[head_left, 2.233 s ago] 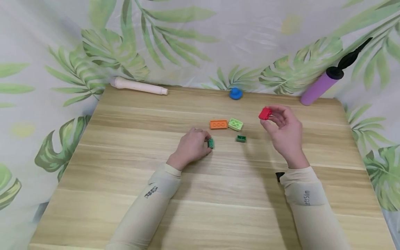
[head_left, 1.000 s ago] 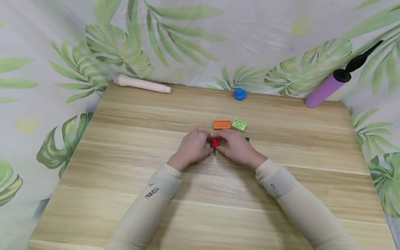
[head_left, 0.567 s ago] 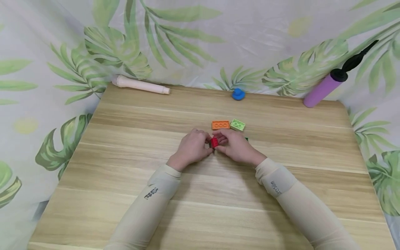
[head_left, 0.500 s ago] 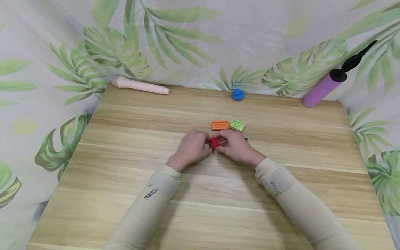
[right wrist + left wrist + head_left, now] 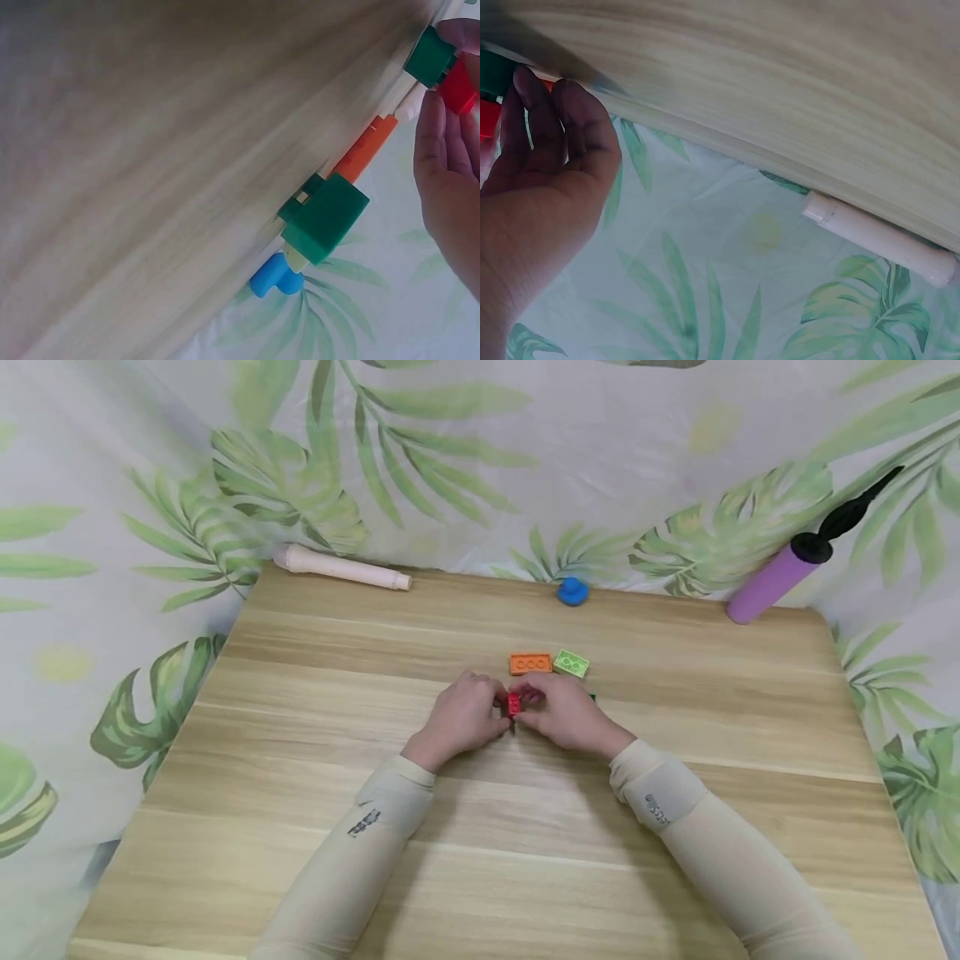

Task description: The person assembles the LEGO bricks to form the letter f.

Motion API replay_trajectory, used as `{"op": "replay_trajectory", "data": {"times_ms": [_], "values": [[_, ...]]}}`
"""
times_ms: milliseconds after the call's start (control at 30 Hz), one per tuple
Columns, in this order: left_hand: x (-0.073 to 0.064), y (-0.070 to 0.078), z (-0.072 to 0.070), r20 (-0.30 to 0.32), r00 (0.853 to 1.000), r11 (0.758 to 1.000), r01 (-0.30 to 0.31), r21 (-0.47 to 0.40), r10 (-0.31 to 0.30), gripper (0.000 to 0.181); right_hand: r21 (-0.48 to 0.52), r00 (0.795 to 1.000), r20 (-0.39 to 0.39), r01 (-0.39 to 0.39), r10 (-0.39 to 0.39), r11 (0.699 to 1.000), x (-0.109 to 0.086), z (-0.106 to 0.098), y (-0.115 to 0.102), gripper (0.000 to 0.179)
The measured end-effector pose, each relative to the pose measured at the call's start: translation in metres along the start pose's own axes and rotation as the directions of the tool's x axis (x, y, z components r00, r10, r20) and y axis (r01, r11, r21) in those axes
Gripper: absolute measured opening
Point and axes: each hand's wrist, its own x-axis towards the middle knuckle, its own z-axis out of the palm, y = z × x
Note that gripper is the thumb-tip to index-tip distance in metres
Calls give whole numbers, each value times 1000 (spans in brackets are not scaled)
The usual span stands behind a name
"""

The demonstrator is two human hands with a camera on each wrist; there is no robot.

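At mid-table, a red toy building brick (image 5: 513,704) with its studs facing up sits on a green toy building brick (image 5: 431,57). My left hand (image 5: 463,714) pinches the green brick from the left, hiding most of it in the head view. From the right, my right hand (image 5: 564,710) grips the red brick between thumb and fingers. The two bricks meet face to face in the right wrist view, where the right hand (image 5: 450,180) is beside the red brick (image 5: 459,86). The left hand (image 5: 559,150) also shows at the edge of the left wrist view.
Behind the hands lie an upturned orange brick (image 5: 530,663) and a light green brick (image 5: 572,663). A second green brick (image 5: 326,217) is mostly hidden behind the right hand in the head view. Along the back edge are a pale microphone-shaped object (image 5: 345,568), a blue knobbed piece (image 5: 573,592) and a purple hand pump (image 5: 772,581).
My right hand has carried the red brick left and down onto the green brick. The red brick has turned from tilted to studs up. My left hand has stayed in place.
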Motion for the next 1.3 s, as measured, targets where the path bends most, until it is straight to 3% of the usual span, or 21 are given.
{"op": "replay_trajectory", "data": {"times_ms": [500, 667, 800, 1000, 1167, 1300], "values": [[-2, -2, -3, 14, 1000, 999, -11, -37, 12, 31, -104, 997, 73, 24, -16, 994, 6, -4, -4, 26], [-4, -7, -11, 10, 999, 996, -53, -71, 54, 33, -100, 997, 38, 67, -63, 993, 8, 2, -2, 26], [-4, -7, -10, 10, 996, 993, -86, -76, 87, 30, -134, 998, 20, 70, -67, 989, 2, 6, 2, 31], [-4, -12, -6, -21, 997, 997, -68, -35, 68, 30, -191, 992, 1, 127, -129, 973, 0, 12, 3, 36], [-4, -11, -3, -35, 997, 996, -75, -37, 74, 24, -109, 995, 34, 98, -95, 989, -3, -2, 8, 44], [-5, -11, -5, -11, 997, 996, -74, -58, 73, 21, 85, 997, -73, -1, 7, 996, -11, -32, 16, 54]]}}
